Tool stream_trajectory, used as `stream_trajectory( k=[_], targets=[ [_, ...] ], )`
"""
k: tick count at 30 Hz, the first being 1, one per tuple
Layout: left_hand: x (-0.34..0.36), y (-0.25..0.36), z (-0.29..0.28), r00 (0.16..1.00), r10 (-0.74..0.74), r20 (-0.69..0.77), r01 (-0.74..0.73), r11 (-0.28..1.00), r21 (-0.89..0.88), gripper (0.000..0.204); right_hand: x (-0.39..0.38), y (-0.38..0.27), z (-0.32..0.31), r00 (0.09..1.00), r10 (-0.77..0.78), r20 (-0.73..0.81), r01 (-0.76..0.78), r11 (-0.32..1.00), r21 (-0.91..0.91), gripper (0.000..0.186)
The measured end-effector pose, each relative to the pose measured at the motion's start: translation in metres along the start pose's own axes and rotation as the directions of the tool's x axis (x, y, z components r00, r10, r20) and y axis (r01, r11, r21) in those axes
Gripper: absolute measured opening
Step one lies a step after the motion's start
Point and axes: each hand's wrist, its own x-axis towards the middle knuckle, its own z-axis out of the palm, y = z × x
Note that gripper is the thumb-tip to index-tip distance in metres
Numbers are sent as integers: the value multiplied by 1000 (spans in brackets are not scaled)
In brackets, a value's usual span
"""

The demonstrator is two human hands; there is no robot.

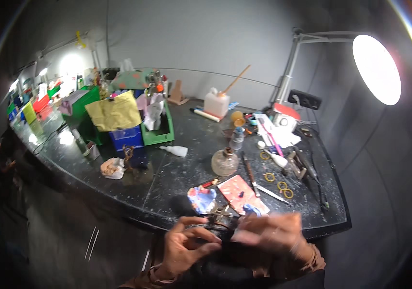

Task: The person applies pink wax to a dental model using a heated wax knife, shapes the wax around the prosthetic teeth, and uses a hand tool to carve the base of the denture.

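My left hand (186, 245) is at the near table edge, its fingers curled and its thumb drawn toward the fingertips. What sits in that grip is dark and too unclear to name. Just beyond the fingertips is a small brass-coloured metal frame (221, 213), beside a blue, white and red moulded piece (201, 199). My right hand (276, 233) is smeared by motion, so its fingers cannot be made out. Close past it lies a small blue lump (251, 209) on the edge of a pink sheet (238, 191).
A glass spirit burner (224, 162), a slim knife-like tool (249, 174) and a white pen-like tool (273, 193) lie beyond my hands. Yellow rings (282, 186) are to the right. Further left are a plaster model (113, 168) and a green bin (160, 136). A bright lamp (376, 70) hangs upper right.
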Motion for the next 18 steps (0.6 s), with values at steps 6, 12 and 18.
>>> stream_trajectory(
  k=[6,12,18],
  targets=[
    [3,3,-9,962,197,-190,-202,979,-6,63,-15,155,-51,723,533,-440,-691,566,-449,19],
    [3,-3,-21,942,269,-201,-299,944,-136,70,-92,251,-18,393,906,-156,-768,230,-597,29],
    [11,-1,-17,922,370,-111,-382,918,-105,77,-98,241,-19,545,794,-271,-761,332,-557,31]
  ],
)
